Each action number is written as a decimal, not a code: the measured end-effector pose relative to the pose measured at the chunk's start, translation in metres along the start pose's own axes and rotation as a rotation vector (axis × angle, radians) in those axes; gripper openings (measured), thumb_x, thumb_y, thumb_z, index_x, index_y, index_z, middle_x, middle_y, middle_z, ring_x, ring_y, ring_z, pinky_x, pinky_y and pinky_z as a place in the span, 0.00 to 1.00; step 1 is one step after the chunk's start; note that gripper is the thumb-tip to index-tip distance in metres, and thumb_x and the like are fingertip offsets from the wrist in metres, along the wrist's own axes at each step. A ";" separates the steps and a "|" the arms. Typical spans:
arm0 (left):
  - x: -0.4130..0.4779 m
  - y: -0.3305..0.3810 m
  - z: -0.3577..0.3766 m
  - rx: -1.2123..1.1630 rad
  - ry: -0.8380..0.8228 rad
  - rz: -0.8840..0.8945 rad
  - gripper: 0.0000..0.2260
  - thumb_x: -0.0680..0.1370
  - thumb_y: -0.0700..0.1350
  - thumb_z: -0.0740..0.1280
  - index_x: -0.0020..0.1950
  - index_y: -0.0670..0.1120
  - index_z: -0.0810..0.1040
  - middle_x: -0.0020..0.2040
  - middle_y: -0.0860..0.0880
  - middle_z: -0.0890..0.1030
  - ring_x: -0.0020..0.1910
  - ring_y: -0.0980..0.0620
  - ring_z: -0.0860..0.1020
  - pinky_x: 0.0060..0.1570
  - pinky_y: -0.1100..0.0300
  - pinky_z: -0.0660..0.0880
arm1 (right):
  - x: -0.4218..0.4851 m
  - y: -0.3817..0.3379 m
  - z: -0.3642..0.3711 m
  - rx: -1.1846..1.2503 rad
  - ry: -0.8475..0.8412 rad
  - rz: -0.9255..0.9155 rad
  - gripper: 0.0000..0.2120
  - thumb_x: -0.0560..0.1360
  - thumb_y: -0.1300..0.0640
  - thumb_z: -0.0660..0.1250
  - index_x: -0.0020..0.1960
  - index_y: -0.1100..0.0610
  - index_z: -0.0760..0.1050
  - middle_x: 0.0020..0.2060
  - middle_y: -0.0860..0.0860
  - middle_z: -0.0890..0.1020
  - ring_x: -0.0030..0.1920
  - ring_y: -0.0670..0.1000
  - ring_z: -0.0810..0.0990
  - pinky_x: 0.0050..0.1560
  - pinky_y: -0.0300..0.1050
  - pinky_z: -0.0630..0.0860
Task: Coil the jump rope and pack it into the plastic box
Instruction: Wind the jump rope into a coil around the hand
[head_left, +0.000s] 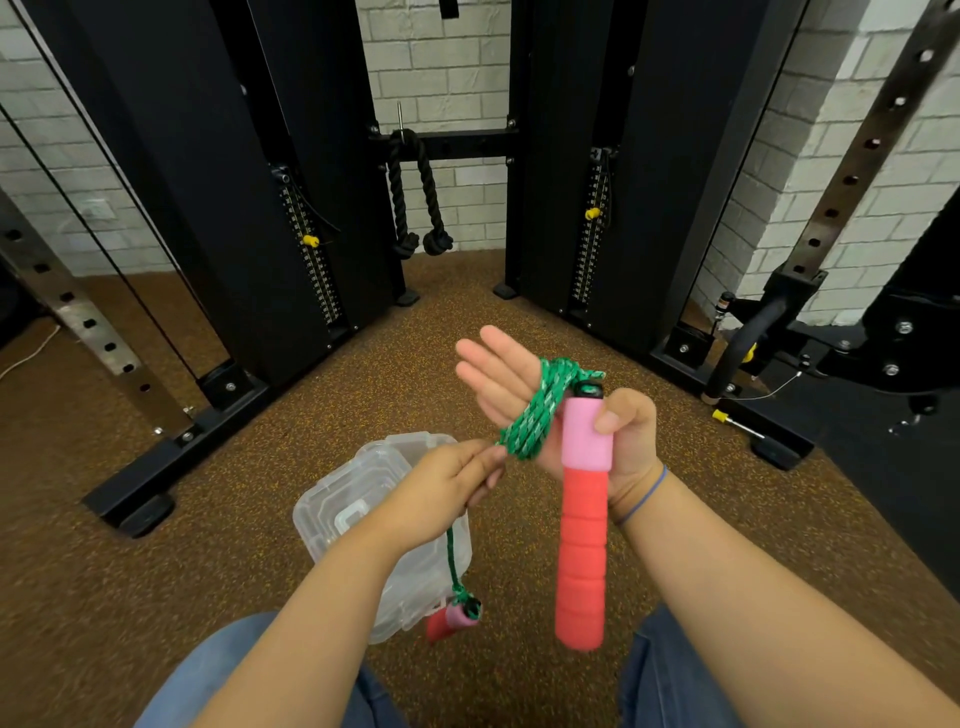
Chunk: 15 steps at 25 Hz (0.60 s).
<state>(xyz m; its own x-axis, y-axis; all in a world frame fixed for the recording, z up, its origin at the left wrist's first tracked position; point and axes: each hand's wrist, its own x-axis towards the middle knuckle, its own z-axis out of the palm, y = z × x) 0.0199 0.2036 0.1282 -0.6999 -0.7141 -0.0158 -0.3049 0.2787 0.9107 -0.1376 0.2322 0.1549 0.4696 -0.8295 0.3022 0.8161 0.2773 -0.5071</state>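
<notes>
Jump rope (540, 410): coiling step, judged near its end; packing not begun.
Green cord wound in several turns round the right hand (501, 387), fingers straight, thumb pinning the pink-and-red handle (584, 493) against the palm. Left hand (447, 483) pinching the free run just beside the coil; short tail hanging below, second handle (454, 618) dangling over the clear plastic box (343, 499) on the speckled floor (519, 312). Next, by judgement: last turns taken up, coil slipped off without springing loose, box opened (lid appears on, both hands occupied). Nearby: black cable machine (208, 182) ahead, knotted triceps rope (415, 197) hung on its crossbar, blue band (641, 499) on the right wrist. Way down to the box open apart from the dangling handle.
</notes>
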 end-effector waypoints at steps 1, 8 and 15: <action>0.001 0.001 0.000 0.007 -0.020 -0.017 0.17 0.81 0.45 0.56 0.32 0.48 0.68 0.20 0.55 0.67 0.20 0.61 0.63 0.24 0.70 0.62 | -0.002 -0.003 -0.006 -0.030 0.055 -0.041 0.44 0.58 0.63 0.61 0.74 0.67 0.57 0.70 0.64 0.67 0.72 0.59 0.65 0.75 0.55 0.58; -0.001 0.002 0.000 -0.068 -0.115 -0.102 0.16 0.81 0.48 0.57 0.34 0.47 0.69 0.21 0.53 0.71 0.19 0.56 0.67 0.23 0.66 0.66 | -0.010 -0.020 -0.019 -0.063 0.211 -0.222 0.49 0.57 0.60 0.65 0.76 0.65 0.53 0.74 0.63 0.60 0.75 0.58 0.58 0.75 0.52 0.52; -0.007 0.013 -0.011 -0.128 -0.160 -0.133 0.16 0.81 0.47 0.55 0.35 0.45 0.70 0.23 0.50 0.74 0.19 0.55 0.72 0.23 0.65 0.70 | -0.023 -0.047 -0.042 -0.096 0.297 -0.334 0.50 0.53 0.61 0.70 0.73 0.67 0.59 0.72 0.64 0.64 0.73 0.59 0.64 0.72 0.55 0.59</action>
<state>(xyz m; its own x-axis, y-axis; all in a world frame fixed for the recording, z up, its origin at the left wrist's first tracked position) 0.0275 0.2052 0.1447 -0.7554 -0.6255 -0.1950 -0.3240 0.0980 0.9410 -0.2011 0.2184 0.1382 0.0581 -0.9727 0.2245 0.8649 -0.0632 -0.4979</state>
